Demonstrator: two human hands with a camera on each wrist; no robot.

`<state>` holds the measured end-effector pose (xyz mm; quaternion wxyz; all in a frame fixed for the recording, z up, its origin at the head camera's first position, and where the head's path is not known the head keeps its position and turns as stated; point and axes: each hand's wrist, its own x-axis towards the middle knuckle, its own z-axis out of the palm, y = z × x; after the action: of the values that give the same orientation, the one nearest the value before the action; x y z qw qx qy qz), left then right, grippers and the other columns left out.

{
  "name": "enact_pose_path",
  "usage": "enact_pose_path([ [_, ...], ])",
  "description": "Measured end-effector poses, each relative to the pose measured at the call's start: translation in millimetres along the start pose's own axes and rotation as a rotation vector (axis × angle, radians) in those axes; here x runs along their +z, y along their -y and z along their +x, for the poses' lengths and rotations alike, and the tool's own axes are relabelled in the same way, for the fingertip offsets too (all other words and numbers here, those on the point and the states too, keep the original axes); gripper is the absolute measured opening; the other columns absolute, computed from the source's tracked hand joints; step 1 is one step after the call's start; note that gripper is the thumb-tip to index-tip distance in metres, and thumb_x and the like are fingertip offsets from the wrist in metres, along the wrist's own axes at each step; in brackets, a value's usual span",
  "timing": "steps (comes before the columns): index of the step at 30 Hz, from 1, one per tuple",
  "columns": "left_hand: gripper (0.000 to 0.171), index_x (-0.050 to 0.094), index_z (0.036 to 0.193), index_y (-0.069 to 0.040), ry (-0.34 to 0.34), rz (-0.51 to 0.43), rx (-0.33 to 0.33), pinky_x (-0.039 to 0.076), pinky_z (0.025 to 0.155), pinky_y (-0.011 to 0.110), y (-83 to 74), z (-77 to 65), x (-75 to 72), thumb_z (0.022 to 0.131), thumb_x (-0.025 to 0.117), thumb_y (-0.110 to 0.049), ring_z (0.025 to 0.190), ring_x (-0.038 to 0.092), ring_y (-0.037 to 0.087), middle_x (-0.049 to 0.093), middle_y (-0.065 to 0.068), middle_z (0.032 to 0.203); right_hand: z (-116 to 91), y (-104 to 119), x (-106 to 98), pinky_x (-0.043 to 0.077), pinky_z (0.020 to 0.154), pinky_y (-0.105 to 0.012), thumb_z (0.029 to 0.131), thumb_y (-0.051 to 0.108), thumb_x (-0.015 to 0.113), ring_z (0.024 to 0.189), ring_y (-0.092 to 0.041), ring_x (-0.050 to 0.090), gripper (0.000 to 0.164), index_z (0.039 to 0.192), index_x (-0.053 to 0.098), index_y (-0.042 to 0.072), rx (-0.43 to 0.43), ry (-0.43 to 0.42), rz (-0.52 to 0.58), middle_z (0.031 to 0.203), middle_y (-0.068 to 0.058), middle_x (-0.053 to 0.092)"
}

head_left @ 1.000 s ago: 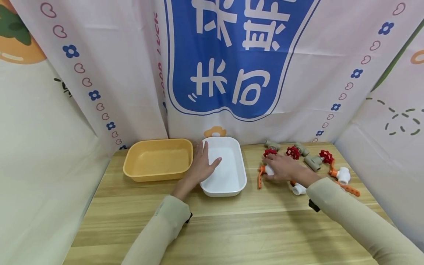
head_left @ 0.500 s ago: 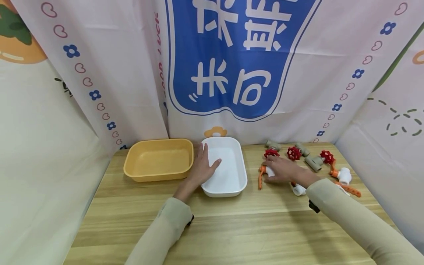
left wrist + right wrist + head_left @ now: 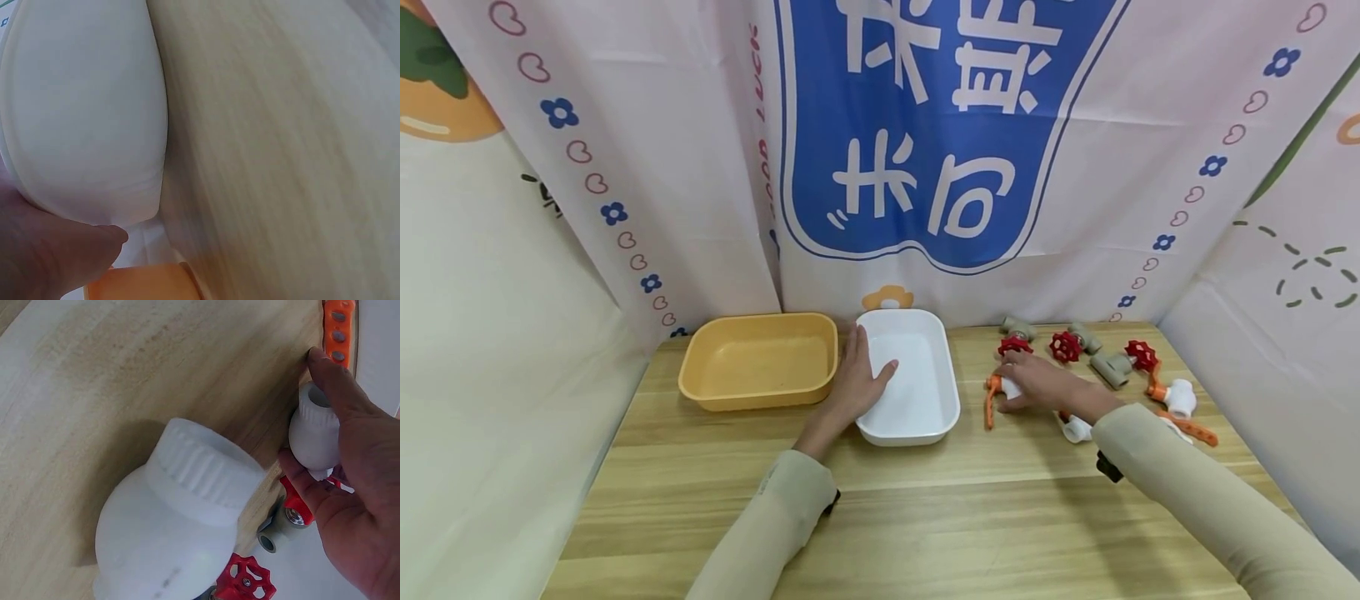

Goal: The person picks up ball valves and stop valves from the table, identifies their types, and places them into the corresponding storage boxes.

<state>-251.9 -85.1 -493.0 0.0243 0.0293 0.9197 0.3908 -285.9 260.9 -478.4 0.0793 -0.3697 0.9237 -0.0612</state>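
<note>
My left hand [image 3: 854, 385] lies over the left rim of a white tray [image 3: 917, 379], fingers straight and thumb spread above its inside. In the left wrist view a fingertip touches the outer wall of that tray [image 3: 87, 112]. At the right, my right hand [image 3: 1039, 383] holds a white ball valve [image 3: 1011, 388] with an orange lever, low at the table. The right wrist view shows thumb and fingers on either side of the ball valve [image 3: 309, 437]. A second white ball valve [image 3: 181, 519] looms close to that camera.
A yellow tray [image 3: 752, 367] stands left of the white one. Around the right hand lie several valves: grey ones with red handwheels [image 3: 1066, 346] at the back, and white ball valves [image 3: 1180, 398] with orange levers at the right. A printed cloth [image 3: 715, 167] hangs behind the table.
Both hands stay almost in place. The right hand's fingers draw in slightly around the ball valve; the trays and other valves stay where they were.
</note>
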Motion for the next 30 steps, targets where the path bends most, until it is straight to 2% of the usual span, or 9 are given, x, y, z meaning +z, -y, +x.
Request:
enact_pose_path([
  [6, 0.091, -0.004, 0.168, -0.002, -0.004, -0.016, 0.006, 0.014, 0.131, 0.055, 1.2, 0.3, 1.2, 0.11, 0.052, -0.044, 0.164, 0.006, 0.036, -0.008, 0.017, 0.178, -0.6, -0.8, -0.4, 0.059, 0.091, -0.054, 0.088, 0.035, 0.088, 0.106, -0.04, 0.068, 0.051, 0.116, 0.073, -0.004, -0.033, -0.029, -0.022, 0.128, -0.027, 0.065],
  [10, 0.085, -0.007, 0.168, -0.004, 0.006, -0.037, -0.002, 0.012, 0.131, 0.055, 2.2, -0.1, 1.8, 0.113, 0.043, -0.045, 0.164, 0.003, 0.033, -0.011, 0.015, 0.178, -1.2, -3.0, -1.6, 0.061, 0.083, -0.049, 0.086, 0.035, 0.088, 0.097, -0.033, 0.069, 0.05, 0.114, 0.074, -0.003, -0.03, -0.041, -0.034, 0.123, -0.024, 0.066],
  [14, 0.081, -0.008, 0.168, -0.005, 0.011, -0.043, -0.011, 0.01, 0.132, 0.056, 2.6, 0.1, 2.0, 0.114, 0.035, -0.047, 0.164, 0.0, 0.03, -0.014, 0.012, 0.178, -1.7, -3.9, -5.8, 0.062, 0.078, -0.044, 0.084, 0.03, 0.089, 0.089, -0.026, 0.068, 0.05, 0.116, 0.074, -0.005, -0.009, -0.043, -0.016, 0.12, -0.022, 0.066],
  [18, 0.079, -0.01, 0.168, -0.006, 0.015, -0.039, -0.017, 0.008, 0.132, 0.054, 2.5, -0.1, 1.7, 0.114, 0.031, -0.048, 0.164, -0.003, 0.028, -0.016, 0.01, 0.178, -3.0, -3.6, -13.0, 0.062, 0.074, -0.039, 0.082, 0.021, 0.087, 0.079, -0.019, 0.065, 0.056, 0.127, 0.07, -0.01, 0.013, -0.043, 0.008, 0.124, -0.026, 0.066],
  [21, 0.078, -0.01, 0.168, -0.007, 0.02, -0.048, -0.018, 0.007, 0.132, 0.051, 2.4, -0.8, 1.3, 0.114, 0.028, -0.048, 0.164, -0.005, 0.025, -0.016, 0.008, 0.178, -4.1, -2.3, -18.9, 0.061, 0.071, -0.035, 0.084, 0.021, 0.088, 0.076, -0.015, 0.064, 0.06, 0.131, 0.068, -0.011, 0.009, -0.056, 0.017, 0.127, -0.028, 0.065],
  [24, 0.076, -0.01, 0.168, -0.007, 0.023, -0.058, -0.015, 0.006, 0.133, 0.048, 2.2, -1.5, 0.9, 0.115, 0.026, -0.047, 0.164, -0.007, 0.023, -0.016, 0.008, 0.178, -4.2, -0.7, -24.3, 0.06, 0.069, -0.03, 0.085, 0.022, 0.088, 0.077, -0.011, 0.063, 0.057, 0.129, 0.07, -0.01, -0.016, -0.085, 0.02, 0.126, -0.027, 0.066],
  [30, 0.073, -0.01, 0.168, -0.006, 0.021, -0.06, 0.003, 0.006, 0.133, 0.046, 2.5, -2.3, -0.4, 0.115, 0.024, -0.044, 0.164, -0.007, 0.023, -0.016, 0.009, 0.178, -1.6, 2.6, -34.5, 0.053, 0.061, -0.024, 0.082, 0.019, 0.085, 0.073, -0.012, 0.059, 0.042, 0.114, 0.075, -0.005, -0.059, -0.141, 0.028, 0.114, -0.019, 0.068],
])
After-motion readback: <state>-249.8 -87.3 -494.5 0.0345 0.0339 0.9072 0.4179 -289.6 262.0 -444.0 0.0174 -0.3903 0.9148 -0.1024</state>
